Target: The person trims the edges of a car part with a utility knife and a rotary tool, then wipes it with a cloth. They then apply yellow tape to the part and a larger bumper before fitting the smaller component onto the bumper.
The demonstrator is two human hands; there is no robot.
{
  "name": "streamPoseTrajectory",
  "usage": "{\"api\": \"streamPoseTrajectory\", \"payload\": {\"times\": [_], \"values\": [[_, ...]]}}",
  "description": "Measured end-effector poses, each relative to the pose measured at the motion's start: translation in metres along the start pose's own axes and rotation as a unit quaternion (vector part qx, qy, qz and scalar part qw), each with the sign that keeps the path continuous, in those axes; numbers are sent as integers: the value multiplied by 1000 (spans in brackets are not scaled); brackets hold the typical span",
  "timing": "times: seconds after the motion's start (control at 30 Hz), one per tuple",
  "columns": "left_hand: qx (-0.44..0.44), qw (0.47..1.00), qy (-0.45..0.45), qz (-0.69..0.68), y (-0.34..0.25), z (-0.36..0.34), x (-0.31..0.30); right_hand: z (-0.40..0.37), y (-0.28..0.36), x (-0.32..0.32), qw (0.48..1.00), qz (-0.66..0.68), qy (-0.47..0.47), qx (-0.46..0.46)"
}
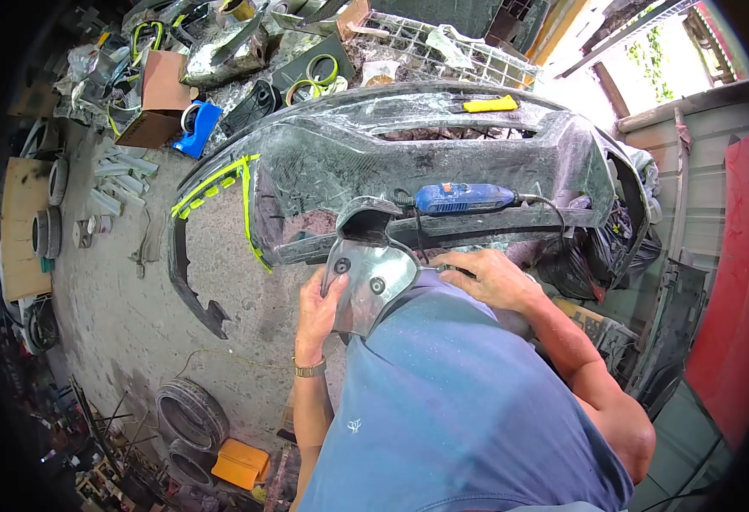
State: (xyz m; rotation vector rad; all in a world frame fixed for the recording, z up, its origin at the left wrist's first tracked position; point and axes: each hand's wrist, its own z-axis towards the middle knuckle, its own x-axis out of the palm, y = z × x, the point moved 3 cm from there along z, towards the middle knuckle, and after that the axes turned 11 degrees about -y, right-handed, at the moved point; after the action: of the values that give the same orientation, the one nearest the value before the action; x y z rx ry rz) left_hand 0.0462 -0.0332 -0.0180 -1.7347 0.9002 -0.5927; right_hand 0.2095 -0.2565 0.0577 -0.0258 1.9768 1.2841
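Observation:
My left hand [321, 305], with a watch on its wrist, grips the left edge of a silver-grey moulded part [359, 299], its thumb on the front face. The part has two round black fittings and a dark opening at its top, and is against my blue shirt. My right hand [487, 278] is just right of it, fingers curled by the shirt around a small thing I cannot make out. Ahead lies a large dusty bumper [323, 162] with yellow-green tape on its left. A blue rotary tool [464, 198] with a cord rests on it.
On the bumper's top edge is a yellow utility knife [489, 104]. Behind stand a cardboard box [163, 94], a blue tape dispenser [198, 128] and tape rolls [321, 70]. Tyres [192, 414] lie lower left; a black bag [605, 247] and red panel [733, 282] are right.

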Motion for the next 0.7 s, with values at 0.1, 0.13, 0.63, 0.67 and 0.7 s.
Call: {"api": "streamPoseTrajectory", "payload": {"times": [0.1, 0.13, 0.63, 0.67, 0.7], "values": [[-5, 1000, -1, -3, 1, 0, 0, -2, -7, 5, 1000, -7, 7, -10], [-6, 1000, -2, 0, 0, 0, 0, -2, -6, 5, 1000, -7, 7, -10], [-9, 1000, -4, -6, 3, 0, 1, 0, -3, 2, 1000, -5, -6, -8], [-14, 1000, -8, -10, 3, 0, 0, 0, -3, 2, 1000, -3, -6, -6], [-14, 1000, -8, -10, 3, 0, 0, 0, -3, 2, 1000, -1, -7, -3]]}}
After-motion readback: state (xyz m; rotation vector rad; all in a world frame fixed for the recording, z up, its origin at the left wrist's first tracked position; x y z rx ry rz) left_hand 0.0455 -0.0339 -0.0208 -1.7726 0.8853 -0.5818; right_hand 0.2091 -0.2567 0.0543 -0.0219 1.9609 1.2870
